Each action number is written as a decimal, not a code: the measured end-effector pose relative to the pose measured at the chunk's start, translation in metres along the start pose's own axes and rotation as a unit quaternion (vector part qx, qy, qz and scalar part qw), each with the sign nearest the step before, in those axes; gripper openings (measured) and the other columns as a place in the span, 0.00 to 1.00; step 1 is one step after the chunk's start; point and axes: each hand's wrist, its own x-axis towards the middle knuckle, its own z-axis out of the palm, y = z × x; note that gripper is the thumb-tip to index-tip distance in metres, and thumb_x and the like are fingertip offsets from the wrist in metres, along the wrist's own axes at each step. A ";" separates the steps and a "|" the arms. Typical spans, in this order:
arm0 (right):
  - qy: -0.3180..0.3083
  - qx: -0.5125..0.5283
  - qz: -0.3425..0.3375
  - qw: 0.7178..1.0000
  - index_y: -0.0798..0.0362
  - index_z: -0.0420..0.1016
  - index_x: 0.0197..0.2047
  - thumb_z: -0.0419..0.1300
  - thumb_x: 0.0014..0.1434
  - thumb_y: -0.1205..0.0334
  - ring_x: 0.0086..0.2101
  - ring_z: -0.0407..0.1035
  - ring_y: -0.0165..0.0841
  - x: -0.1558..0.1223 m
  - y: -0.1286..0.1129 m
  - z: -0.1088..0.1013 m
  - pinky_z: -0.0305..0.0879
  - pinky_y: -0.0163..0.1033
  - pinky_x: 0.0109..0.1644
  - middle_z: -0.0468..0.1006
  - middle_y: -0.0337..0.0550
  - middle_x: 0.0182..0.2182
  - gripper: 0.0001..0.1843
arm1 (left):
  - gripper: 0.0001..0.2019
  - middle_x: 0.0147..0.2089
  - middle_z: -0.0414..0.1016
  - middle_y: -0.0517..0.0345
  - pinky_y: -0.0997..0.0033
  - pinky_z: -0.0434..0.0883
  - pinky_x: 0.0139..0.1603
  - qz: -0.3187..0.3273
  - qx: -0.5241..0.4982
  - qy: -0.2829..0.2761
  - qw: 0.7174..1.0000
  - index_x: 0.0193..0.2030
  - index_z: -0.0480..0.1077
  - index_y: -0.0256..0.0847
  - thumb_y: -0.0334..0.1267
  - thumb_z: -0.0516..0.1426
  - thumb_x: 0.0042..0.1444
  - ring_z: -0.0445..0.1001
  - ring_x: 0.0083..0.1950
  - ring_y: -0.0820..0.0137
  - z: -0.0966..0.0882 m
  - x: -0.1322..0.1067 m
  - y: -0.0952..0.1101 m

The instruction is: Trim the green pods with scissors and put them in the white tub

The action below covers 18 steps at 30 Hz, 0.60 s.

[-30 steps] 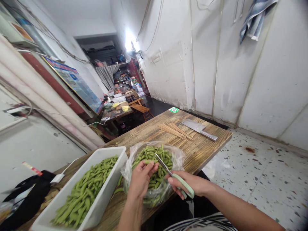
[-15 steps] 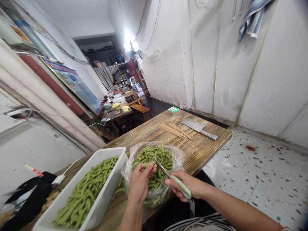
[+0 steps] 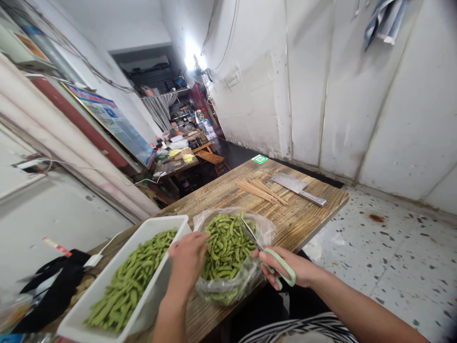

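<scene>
My right hand [image 3: 285, 267] grips a pair of scissors [image 3: 273, 257] by pale green handles. The blades point up and left over the green soybean pods [image 3: 224, 245] in a clear plastic bag [image 3: 266, 231], and look slightly apart. My left hand [image 3: 187, 257] is smeared by motion between the bag and a white plastic bin [image 3: 153, 305], at the bin's right rim. Whether its fingers hold a pod cannot be made out. More pods [image 3: 121, 290] are heaped in the bin.
Thin wooden skewers [image 3: 262, 191] lie on the wooden table [image 3: 221, 190] behind the bag. A cleaver [image 3: 298, 188] rests to their right, near the table's edge. A white plug adapter [image 3: 93, 260] and a black bag [image 3: 53, 295] are left of the bin. A person sits far back.
My left hand, which held a pod at the scissor blades, has moved left toward the bin. My right hand has shifted slightly right with the scissors, away from the left hand.
</scene>
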 end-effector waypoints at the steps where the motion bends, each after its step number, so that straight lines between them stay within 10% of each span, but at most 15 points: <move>1: -0.001 -0.006 -0.006 1.000 0.55 0.66 0.39 0.57 0.53 0.33 0.15 0.59 0.22 -0.001 0.000 0.000 0.57 0.28 0.18 0.65 0.31 0.21 0.30 | 0.12 0.49 0.77 0.50 0.49 0.55 0.58 0.020 0.005 -0.046 0.999 0.38 0.79 0.48 0.32 0.54 0.54 0.69 0.56 0.53 0.007 0.002 0.009; 5: -0.010 -0.012 -0.011 1.000 0.54 0.65 0.42 0.58 0.54 0.34 0.16 0.58 0.22 -0.004 0.001 -0.001 0.58 0.28 0.17 0.65 0.31 0.22 0.30 | 0.14 0.49 0.76 0.50 0.46 0.55 0.57 0.058 0.022 -0.128 0.990 0.38 0.79 0.49 0.28 0.56 0.51 0.66 0.56 0.52 0.019 0.011 0.021; 18: -0.038 -0.160 -0.011 0.986 0.56 0.65 0.47 0.57 0.53 0.32 0.18 0.58 0.24 -0.001 -0.007 0.008 0.57 0.28 0.19 0.61 0.29 0.20 0.35 | 0.14 0.33 0.81 0.56 0.65 0.70 0.44 -0.018 -0.326 -0.116 0.938 0.32 0.78 0.41 0.47 0.56 0.53 0.76 0.37 0.64 0.016 -0.001 0.040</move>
